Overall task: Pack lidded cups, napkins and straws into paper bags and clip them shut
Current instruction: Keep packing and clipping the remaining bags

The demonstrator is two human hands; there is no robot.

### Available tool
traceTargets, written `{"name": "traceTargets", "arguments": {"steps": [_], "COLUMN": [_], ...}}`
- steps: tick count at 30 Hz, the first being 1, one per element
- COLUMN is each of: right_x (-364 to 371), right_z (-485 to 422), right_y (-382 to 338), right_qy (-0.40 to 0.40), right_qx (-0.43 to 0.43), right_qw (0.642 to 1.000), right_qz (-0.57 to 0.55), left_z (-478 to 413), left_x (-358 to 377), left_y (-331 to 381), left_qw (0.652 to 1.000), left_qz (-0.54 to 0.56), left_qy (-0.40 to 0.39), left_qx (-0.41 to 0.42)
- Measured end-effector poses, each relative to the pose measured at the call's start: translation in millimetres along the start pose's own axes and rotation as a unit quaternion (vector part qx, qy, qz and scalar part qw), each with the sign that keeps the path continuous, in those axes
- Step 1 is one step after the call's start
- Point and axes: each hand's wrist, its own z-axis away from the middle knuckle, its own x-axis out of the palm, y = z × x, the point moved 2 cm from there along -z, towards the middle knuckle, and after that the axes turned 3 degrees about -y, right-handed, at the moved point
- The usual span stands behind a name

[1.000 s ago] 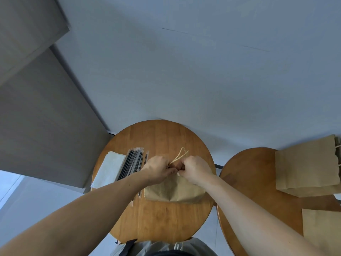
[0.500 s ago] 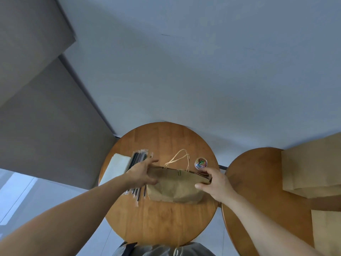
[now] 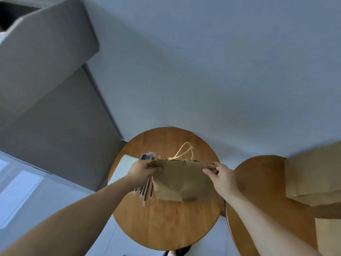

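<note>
Hands hold one brown paper bag [image 3: 179,182] by its top corners, left hand [image 3: 143,169] and right hand [image 3: 223,177] each pinching one, over a round wooden table [image 3: 166,228]. One bundle of black wrapped straws [image 3: 146,187], partly hidden by the left hand, and white napkins [image 3: 122,168] lie left. Two more flat brown bags [image 3: 313,174] lie on the right table [image 3: 258,182].

Soft, even daylight fills the wide-angle view, brightest on the pale floor [image 3: 16,191] at eight o'clock, with no hard glare. The bag [image 3: 177,182] throws a faint shadow onto the wooden surface [image 3: 166,228]. Straight edges lean and bow toward the rim, and fine detail is slightly soft throughout.
</note>
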Motion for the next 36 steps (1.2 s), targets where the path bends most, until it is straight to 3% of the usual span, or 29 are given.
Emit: {"name": "traceTargets", "arguments": {"steps": [9,18,25,36], "right_x": [-25,-29,-17,-18], "right_z": [12,23,16,-35], "right_y": [-145,-343,-467,-627], "right_qy": [0.17,0.265,0.244,0.155], "right_qx": [-0.061,-0.196,-0.251,-0.354], "right_qw": [0.971,0.909,0.882,0.834], "right_qz": [-0.154,-0.254,-0.317,-0.395], "left_z": [71,167,222,260], "left_x": [-94,-239,-331,-459], "left_y": [51,92,106,141], "left_qw": [0.963,0.898,0.83,0.739], "left_qz": [0.234,0.245,0.226,0.212], "left_qy": [0.047,0.261,0.406,0.534], "left_qx": [0.128,0.254,0.308,0.352]}}
